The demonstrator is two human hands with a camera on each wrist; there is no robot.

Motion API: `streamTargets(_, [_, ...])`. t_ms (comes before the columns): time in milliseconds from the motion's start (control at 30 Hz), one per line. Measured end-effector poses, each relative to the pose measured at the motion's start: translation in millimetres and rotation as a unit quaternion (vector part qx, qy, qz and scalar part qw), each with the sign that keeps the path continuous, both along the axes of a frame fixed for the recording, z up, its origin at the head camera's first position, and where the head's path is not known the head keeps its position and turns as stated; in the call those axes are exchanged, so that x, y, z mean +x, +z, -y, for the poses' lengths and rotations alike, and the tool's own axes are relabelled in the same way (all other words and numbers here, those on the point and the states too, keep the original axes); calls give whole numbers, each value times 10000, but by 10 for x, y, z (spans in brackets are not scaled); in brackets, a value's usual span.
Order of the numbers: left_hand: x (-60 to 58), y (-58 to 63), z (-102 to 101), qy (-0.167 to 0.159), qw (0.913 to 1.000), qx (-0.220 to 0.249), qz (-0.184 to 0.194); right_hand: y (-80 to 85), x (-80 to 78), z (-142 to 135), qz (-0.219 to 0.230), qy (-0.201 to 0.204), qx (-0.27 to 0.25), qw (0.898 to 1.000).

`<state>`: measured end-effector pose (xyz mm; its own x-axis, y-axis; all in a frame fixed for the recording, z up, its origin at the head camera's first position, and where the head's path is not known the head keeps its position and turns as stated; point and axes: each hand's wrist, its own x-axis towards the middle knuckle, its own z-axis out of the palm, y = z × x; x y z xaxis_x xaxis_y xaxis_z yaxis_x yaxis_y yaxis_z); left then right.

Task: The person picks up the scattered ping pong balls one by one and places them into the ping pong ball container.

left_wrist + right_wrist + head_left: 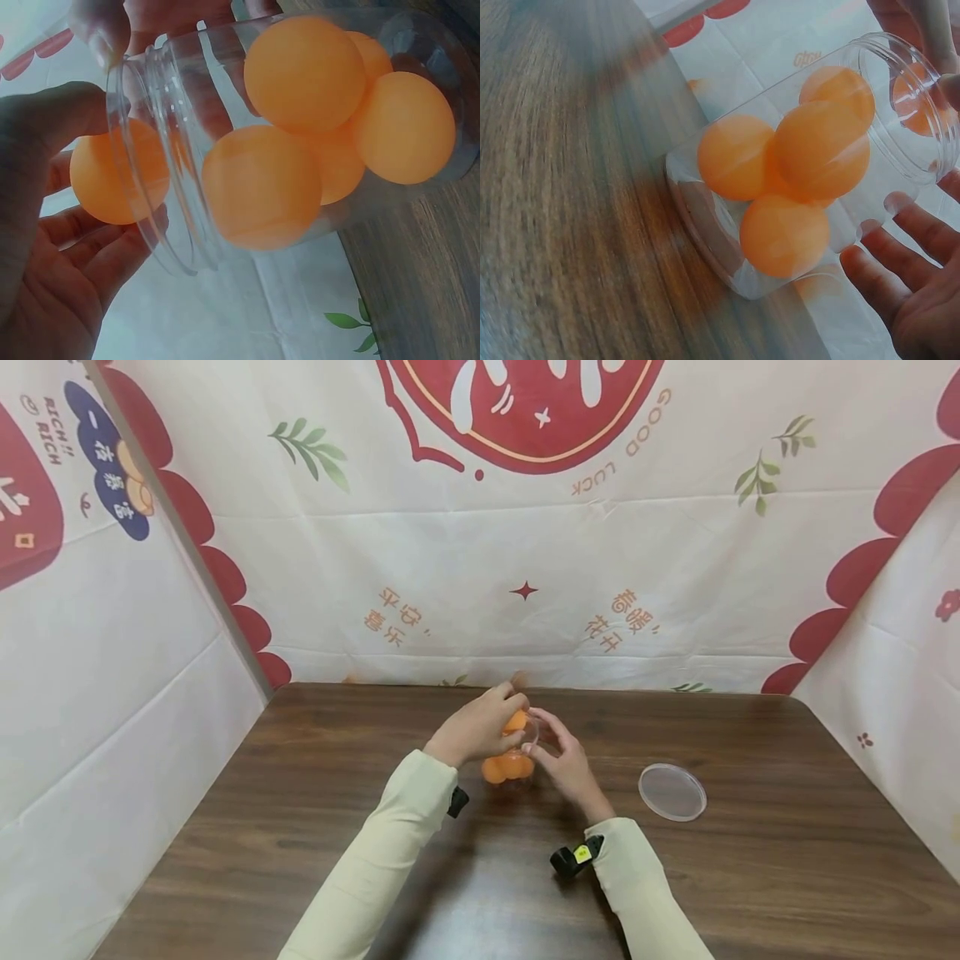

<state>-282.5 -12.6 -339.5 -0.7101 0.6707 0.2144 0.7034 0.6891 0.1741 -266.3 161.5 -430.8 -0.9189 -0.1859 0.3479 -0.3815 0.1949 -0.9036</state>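
Observation:
A clear screw-mouth jar (184, 150) with several orange table tennis balls (304, 73) inside is tilted over the table. My right hand (566, 760) grips it near the mouth; in the right wrist view its spread fingers (885, 277) lie along the jar wall. My left hand (480, 727) pinches another orange ball (97, 176) between thumb and fingers at the jar's mouth, partly seen through the rim. In the head view the left hand covers much of the jar. Whether the jar's base touches the table cannot be told.
A clear round lid (672, 792) lies flat on the dark wooden table (787, 860), right of my right hand. A printed white cloth (465, 560) hangs behind the table's back edge, with more cloth at both sides.

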Motion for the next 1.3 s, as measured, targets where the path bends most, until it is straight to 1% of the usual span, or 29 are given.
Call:
streamTargets(33, [1,-2,5,23,10000,33,8,-4,-4,2,-16,17,-1,10000])
streamTargets(133, [-8,-4,26,31,9999,143,-58,124,79,40,-27,39,42,10000])
streamTargets(267, [-22,4,53,-37,9995,275,-149,151,92,53,39,52,54,10000])
streamTargets(367, [-22,6,76,-31,9995,276,-145,16,-8,33,39,75,-35,10000])
streamTargets(533, [-20,7,118,64,9997,195,-138,-20,-36,59,-111,96,-52,9999])
streamTargets(667, [-23,24,143,43,9997,214,-111,-20,-48,74,-124,87,-37,9999])
streamTargets(733, [-24,33,155,71,9997,196,-89,15,-33,78,-128,108,-34,9999])
streamTargets(933, [-18,39,222,268,9996,43,-19,244,105,93,-168,212,-3,9996])
streamTargets(1000, [-17,36,240,291,9996,62,4,265,117,73,-243,181,35,9995])
streamTargets(1033, [-19,30,245,300,9995,99,15,259,110,53,-261,153,51,9995])
streamTargets(1133, [-13,-2,273,335,9990,260,137,169,54,-8,-329,84,87,9994])
streamTargets(1267, [3,-100,326,392,9974,488,356,18,-6,-94,-258,-51,53,9996])
streamTargets(1300, [1,-126,348,436,9969,525,381,6,-16,-109,-208,-41,16,9998])
